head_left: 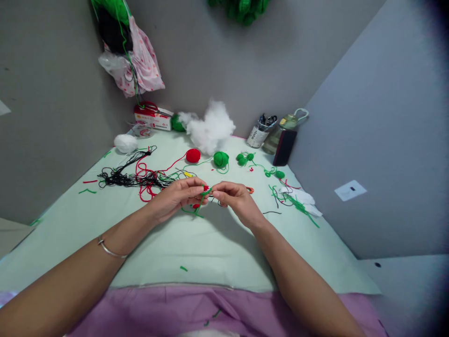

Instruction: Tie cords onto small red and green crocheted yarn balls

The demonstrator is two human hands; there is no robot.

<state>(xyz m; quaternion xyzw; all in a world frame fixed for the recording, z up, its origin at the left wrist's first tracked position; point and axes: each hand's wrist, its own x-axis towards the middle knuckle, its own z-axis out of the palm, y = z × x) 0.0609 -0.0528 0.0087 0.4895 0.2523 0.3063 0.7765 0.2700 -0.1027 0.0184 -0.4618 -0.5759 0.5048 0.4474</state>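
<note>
My left hand (pixel 177 196) and my right hand (pixel 233 196) meet above the pale green table cover (pixel 196 248). Both pinch a small green yarn piece (pixel 205 191) with a bit of red on it. A green strand hangs from it down to the cover. Fingers of both hands are closed round the piece. A thin metal bangle (pixel 109 249) sits on my left wrist.
Behind the hands lie a tangle of black and red yarn (pixel 133 177), a red yarn ball (pixel 192 155), a green yarn ball (pixel 220 159), white stuffing (pixel 212 127), a jar of tools (pixel 259 131), a bottle (pixel 280 133) and green scraps (pixel 294 201).
</note>
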